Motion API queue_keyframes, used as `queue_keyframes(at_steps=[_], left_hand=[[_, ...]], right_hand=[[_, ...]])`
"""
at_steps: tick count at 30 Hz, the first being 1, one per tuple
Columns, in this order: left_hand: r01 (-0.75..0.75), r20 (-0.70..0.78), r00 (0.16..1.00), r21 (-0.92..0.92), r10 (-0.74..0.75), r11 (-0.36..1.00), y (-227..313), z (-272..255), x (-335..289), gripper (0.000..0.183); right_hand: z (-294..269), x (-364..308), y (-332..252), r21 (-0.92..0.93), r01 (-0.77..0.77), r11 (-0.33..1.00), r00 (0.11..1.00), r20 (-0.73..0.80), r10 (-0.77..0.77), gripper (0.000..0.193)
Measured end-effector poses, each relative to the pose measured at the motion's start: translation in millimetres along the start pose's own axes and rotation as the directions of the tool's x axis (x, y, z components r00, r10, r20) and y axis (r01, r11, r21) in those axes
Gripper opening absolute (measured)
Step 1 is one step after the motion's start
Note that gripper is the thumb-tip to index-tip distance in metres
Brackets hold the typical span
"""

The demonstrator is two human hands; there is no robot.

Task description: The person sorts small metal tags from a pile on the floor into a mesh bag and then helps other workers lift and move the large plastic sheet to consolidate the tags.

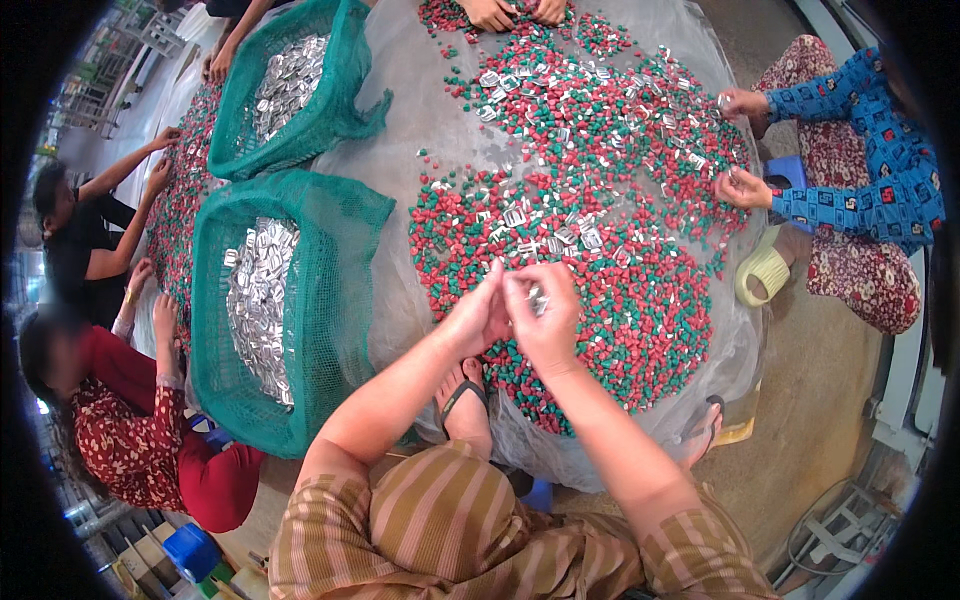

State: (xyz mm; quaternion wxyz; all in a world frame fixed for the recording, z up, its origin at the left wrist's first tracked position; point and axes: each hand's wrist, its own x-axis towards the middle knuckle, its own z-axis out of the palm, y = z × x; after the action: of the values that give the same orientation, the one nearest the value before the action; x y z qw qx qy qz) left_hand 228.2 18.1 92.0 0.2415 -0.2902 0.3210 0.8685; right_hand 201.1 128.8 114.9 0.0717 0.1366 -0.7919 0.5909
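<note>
My left hand and my right hand meet over the near edge of a wide heap of small red and green pieces mixed with small silver metal parts. My right hand pinches a silver metal part between thumb and fingers. My left hand's fingertips touch my right hand's, closed in a pinch; what they hold is hidden. The heap lies on a clear plastic sheet spread on the floor.
Two green mesh bags of silver parts stand to my left, one near and one farther. A person in blue sleeves picks at the heap on the right. Other people sit at the far left and top. A yellow cup lies right of the heap.
</note>
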Motion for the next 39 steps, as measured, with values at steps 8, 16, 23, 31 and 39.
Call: queue_keyframes(at_steps=[8, 16, 23, 31, 39], left_hand=[[-0.141, -0.131, 0.987, -0.423, 0.093, 0.895, 9, 0, -12, 0.021], [-0.27, -0.251, 0.209, 0.914, 0.945, 0.303, 167, -149, -121, 0.028], [-0.012, 0.237, 0.423, 0.967, 0.875, -0.256, 143, -64, -25, 0.032], [-0.108, 0.442, 0.709, 0.838, 0.55, -0.534, 44, -49, 131, 0.05], [-0.463, 0.544, 0.834, 0.781, 0.093, -0.419, -8, 4, 92, 0.042]], right_hand=[[3, -4, -12, -0.301, 0.305, 0.903, 0.946, 0.203, -0.252, 0.031], [-95, 25, 142, -0.616, -0.372, 0.694, 0.914, -0.11, 0.392, 0.024], [-112, 28, 179, -0.805, -0.378, 0.457, 0.827, -0.072, 0.557, 0.035], [-106, 43, 168, -0.647, -0.474, 0.598, 0.79, -0.012, 0.613, 0.024], [-116, 48, 204, -0.411, -0.65, 0.639, 0.736, -0.134, 0.663, 0.023]])
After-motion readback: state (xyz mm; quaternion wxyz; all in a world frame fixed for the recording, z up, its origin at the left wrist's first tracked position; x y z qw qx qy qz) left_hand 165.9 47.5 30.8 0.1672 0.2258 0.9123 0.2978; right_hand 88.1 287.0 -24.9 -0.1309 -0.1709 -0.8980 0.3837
